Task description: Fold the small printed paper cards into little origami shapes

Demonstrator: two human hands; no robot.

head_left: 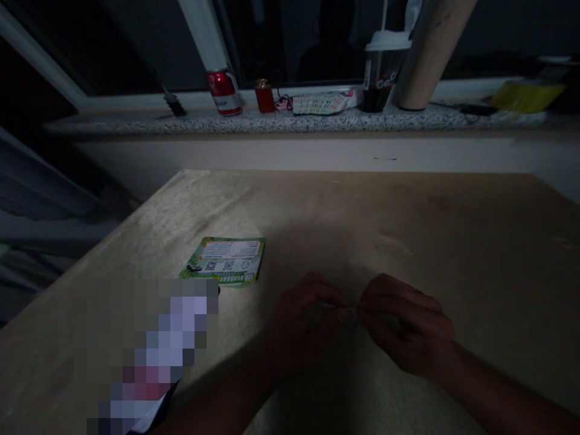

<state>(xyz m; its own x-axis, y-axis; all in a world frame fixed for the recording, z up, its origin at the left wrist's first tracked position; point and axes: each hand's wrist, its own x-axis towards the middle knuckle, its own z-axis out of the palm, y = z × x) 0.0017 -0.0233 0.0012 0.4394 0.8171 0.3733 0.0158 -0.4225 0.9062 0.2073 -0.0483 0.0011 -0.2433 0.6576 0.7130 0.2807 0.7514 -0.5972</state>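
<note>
My left hand and my right hand are close together over the table, both closed in a pinch. Between their fingertips is a small, thin, pale piece, too dark and tiny to name. Each hand appears to grip one end of it. Left of my left hand, a green printed card or packet with codes and text lies flat on the table. Shadow covers both hands, so finer detail is lost.
The table meets a wall below a speckled windowsill. On the sill stand a red can, a red jar, a crumpled wrapper, a lidded cup and a cardboard tube. A blurred-out phone-like object is at lower left.
</note>
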